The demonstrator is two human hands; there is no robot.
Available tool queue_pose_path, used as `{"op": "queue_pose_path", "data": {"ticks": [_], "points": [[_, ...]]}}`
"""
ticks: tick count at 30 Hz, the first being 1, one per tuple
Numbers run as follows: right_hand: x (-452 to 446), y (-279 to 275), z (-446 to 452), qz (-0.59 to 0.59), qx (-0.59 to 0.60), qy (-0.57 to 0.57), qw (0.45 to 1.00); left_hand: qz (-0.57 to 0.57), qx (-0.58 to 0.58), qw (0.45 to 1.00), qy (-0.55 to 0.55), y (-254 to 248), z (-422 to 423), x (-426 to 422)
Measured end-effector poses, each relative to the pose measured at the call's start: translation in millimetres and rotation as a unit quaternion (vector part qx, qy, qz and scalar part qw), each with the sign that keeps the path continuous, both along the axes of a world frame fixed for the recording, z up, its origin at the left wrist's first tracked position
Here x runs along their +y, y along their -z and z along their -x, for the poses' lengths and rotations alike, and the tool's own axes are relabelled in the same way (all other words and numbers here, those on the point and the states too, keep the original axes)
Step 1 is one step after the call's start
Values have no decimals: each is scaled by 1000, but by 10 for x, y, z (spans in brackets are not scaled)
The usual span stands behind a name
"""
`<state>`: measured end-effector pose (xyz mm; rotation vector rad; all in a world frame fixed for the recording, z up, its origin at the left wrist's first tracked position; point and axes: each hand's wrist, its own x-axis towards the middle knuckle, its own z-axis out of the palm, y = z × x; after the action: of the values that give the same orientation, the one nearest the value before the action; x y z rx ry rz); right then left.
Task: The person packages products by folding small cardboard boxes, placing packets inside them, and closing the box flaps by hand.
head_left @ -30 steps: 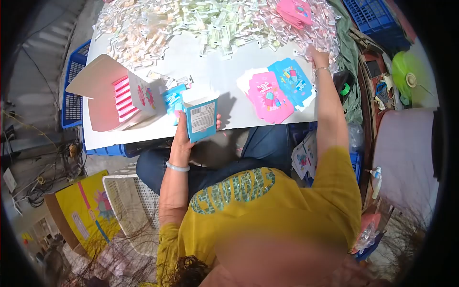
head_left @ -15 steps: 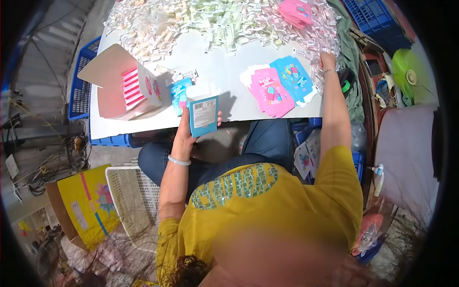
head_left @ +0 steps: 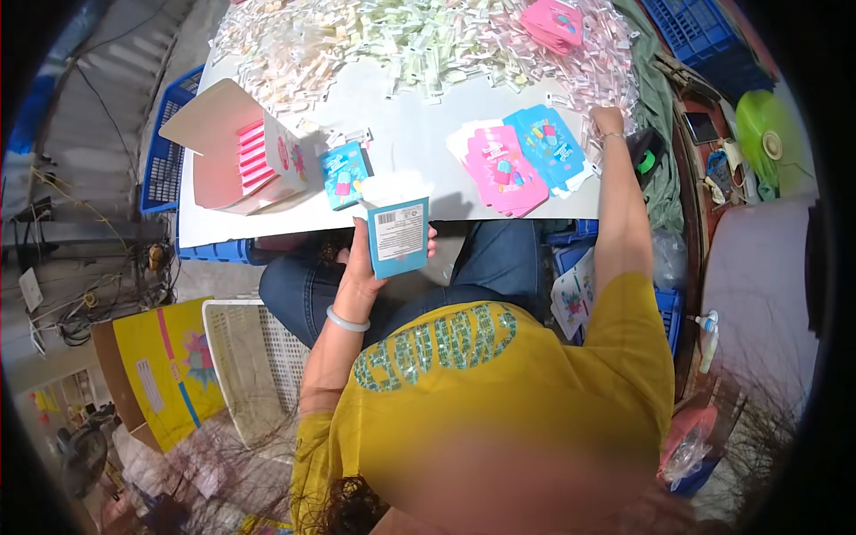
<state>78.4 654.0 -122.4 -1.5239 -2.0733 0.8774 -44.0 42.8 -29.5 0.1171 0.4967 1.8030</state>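
My left hand [head_left: 359,257] grips a small blue box [head_left: 399,239] just in front of the table edge. Its labelled side with a barcode faces me and its white top flaps stand up. My right hand [head_left: 608,120] rests at the right side of the heap of small clear packets [head_left: 428,53], its fingers curled; anything inside them is hidden. Nearest to that hand are flat blue cartons [head_left: 548,143], with flat pink cartons [head_left: 506,174] overlapping them. Behind the held box, another blue box [head_left: 344,176] lies on the table.
An open white carton [head_left: 214,165] with a row of pink boxes [head_left: 253,153] stands at the table's left. More pink cartons [head_left: 551,25] lie on the heap. A white basket [head_left: 241,357] and blue crates [head_left: 169,134] flank the table [head_left: 401,125].
My left hand has moved the blue box slightly right and toward me, uncovering more of the blue box behind. My right hand has shifted slightly at the packets.
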Motion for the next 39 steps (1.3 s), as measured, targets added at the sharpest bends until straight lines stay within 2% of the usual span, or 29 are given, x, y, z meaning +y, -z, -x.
{"op": "queue_pose_path", "data": {"ticks": [3, 4, 7, 9, 13, 15, 17, 21, 23, 24, 27, 31, 34, 39], "points": [[-357, -467, -37, 66, 80, 53, 993, -3, -17, 1000, -2, -73, -103, 25], [-334, -499, -87, 145, 207, 61, 966, -11, -20, 1000, -3, -72, -115, 32], [-443, -672, -96, 354, 409, 0, 841, -4, -68, 998, 1, -63, -128, 76], [-952, -1031, 25, 398, 399, -75, 823, 0, -59, 998, 9, 9, -178, 129], [-2389, -1664, 294, 489, 430, -266, 711, -16, -39, 998, 38, 52, -256, 279], [-2980, -1815, 394, 525, 447, -298, 660, -12, -59, 998, 35, 123, -297, 309], [-3417, -1907, 491, 538, 430, -388, 612, -14, -78, 996, 36, 136, -317, 312], [-3911, -1715, 657, 524, 392, -425, 625, 15, -13, 998, 58, 97, -361, 249], [-4007, -1657, 690, 551, 371, -406, 628, -2, -12, 998, 70, 100, -383, 200], [-4021, -1647, 687, 519, 350, -413, 661, -12, -8, 997, 75, 117, -389, 182], [-3926, -1575, 697, 479, 314, -461, 678, -31, -6, 996, 84, 139, -415, 140], [-3921, -1641, 647, 485, 268, -484, 677, -56, -21, 995, 83, 174, -453, 148], [-3919, -1725, 598, 521, 265, -443, 679, -67, -17, 995, 68, 169, -478, 155], [-4027, -1773, 527, 456, 275, -425, 731, -45, 33, 996, 69, 105, -446, 151]]}}
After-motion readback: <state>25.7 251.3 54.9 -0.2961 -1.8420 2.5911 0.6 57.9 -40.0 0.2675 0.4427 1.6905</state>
